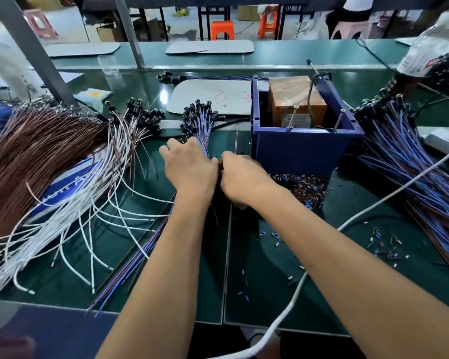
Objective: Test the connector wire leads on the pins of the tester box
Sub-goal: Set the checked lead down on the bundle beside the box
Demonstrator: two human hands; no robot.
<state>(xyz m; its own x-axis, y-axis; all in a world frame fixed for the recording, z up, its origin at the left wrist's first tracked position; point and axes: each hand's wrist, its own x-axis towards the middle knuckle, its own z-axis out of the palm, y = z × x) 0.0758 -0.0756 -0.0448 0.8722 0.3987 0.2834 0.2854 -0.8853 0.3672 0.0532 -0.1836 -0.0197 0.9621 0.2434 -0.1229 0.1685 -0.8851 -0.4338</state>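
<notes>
— Where were the leads?
— The blue-and-brown wire bundle with black connectors [198,120] lay on the green counter [270,255], left of the blue plastic tester box [303,149].
— And the hands?
— The left hand [189,167] rested on the bundle; the right hand [241,177] was curled, its fingers hidden, so I couldn't tell its hold.

Open green surface [182,281] lies near the front edge, between the white leads [70,229] on the left and the white cable [322,255] crossing on the right. The blue box [301,149] blocks the way ahead on the right. Blue wire bundles [425,182] crowd the right side; brown wires [36,151] crowd the left.
</notes>
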